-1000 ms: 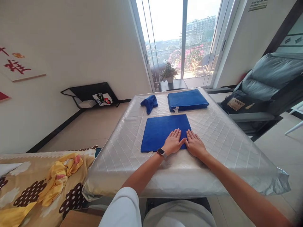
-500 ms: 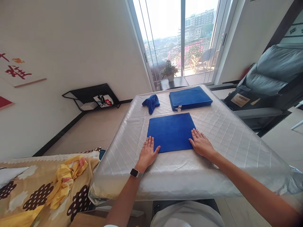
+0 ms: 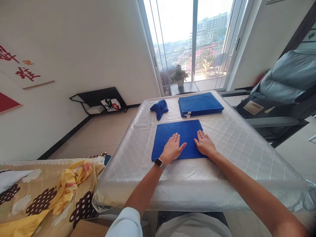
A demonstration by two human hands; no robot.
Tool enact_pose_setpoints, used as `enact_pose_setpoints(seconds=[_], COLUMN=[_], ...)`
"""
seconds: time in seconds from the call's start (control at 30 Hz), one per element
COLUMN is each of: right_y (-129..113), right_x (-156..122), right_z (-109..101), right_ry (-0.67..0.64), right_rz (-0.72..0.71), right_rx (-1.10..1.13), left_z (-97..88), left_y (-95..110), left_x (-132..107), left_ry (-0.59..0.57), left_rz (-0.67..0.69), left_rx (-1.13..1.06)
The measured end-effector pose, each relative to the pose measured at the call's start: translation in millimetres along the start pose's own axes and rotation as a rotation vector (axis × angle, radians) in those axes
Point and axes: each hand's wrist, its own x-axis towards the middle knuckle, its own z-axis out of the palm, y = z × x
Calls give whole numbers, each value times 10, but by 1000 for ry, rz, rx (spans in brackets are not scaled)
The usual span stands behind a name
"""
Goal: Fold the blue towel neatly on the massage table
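The left hand (image 3: 172, 149), a watch (image 3: 158, 162) on its wrist, lies flat with its fingers out straight and its thumb spread on a blue cloth (image 3: 187, 131), while the right hand (image 3: 205, 144) lies just as flat and open near the cloth's right edge, neither one gripping anything. The cloth is spread on the near half of a table (image 3: 133, 151) with a shiny silver cover, and beyond it are a neat stack of blue cloths (image 3: 200, 102) at the right and a crumpled blue rag (image 3: 160, 108) at the left
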Motion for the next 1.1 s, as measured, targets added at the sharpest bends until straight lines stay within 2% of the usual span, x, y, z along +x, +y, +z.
enact_pose_setpoints(seconds=[0.07,0.13,0.2,0.23,0.3,0.4,0.57,0.67,0.73,0.87,1.0,1.1], right_y=[3,7,8,6,-4,-26,-47,-40,-26,1,5,26], right_x=[-19,-33,-39,-39,-35,-24,-16,-24,-21,109,468,732], right_z=[-5,-15,-24,-28,-35,-48,-67,-65,-68,-119,-201,-196], right_ry=[6,5,5,3,-1,-6,-22,-33,-55,-101,-59,-74], right_rz=[-13,-33,-39,-32,-11,10,22,25,27,10,-33,13], right_rx=[-16,-33,-37,-32,-15,15,20,3,-7,-22,-16,8], left_z=[94,212,317,357,403,388,278,255,258,272,282,288], left_y=[361,636,751,741,599,182,-605,-891,-966,-957,-922,-935], left_x=[403,703,842,851,776,540,124,-53,-116,-129,-109,-127], left_ry=[8,12,8,5,4,-5,-34,-10,14,37,51,67], left_rz=[104,132,121,114,100,36,-232,-337,-347,-339,-342,-338], left_rx=[-51,-92,-112,-111,-89,-37,47,69,69,59,61,73])
